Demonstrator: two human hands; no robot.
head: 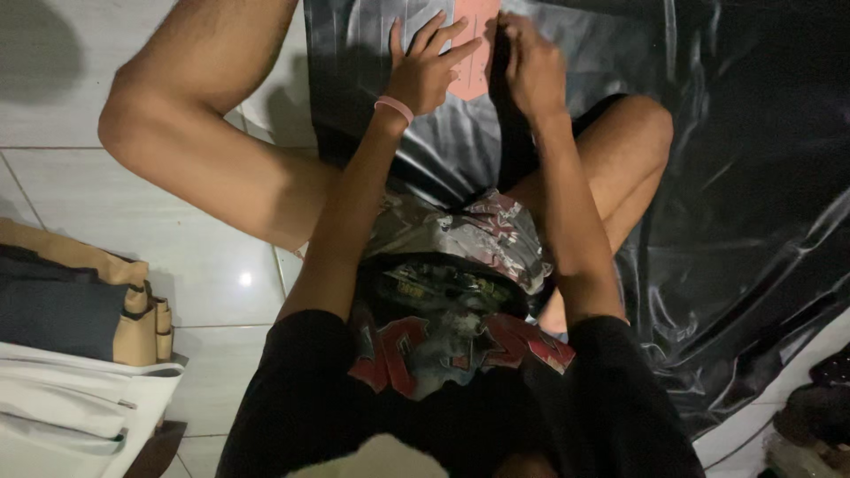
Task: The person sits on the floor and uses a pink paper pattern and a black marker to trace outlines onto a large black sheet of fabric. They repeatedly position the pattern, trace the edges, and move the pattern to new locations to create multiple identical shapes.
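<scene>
pink sheet [475,53] lies lengthwise away, under both hands.

White tiled floor [212,265] under glossy black sheet [744,177], pink paper [476,53] atop.

no packages, labels, signs or screens are showing clearly here. the nearest thing to one is a small flat pink sheet [475,53] that is lying on the glossy black plastic sheeting [735,177] at the top of the view, partly hidden, and whether it is a label or a wrapper cannot be told. the left hand [427,66] and the right hand [531,62] are resting on its edges.
</scene>
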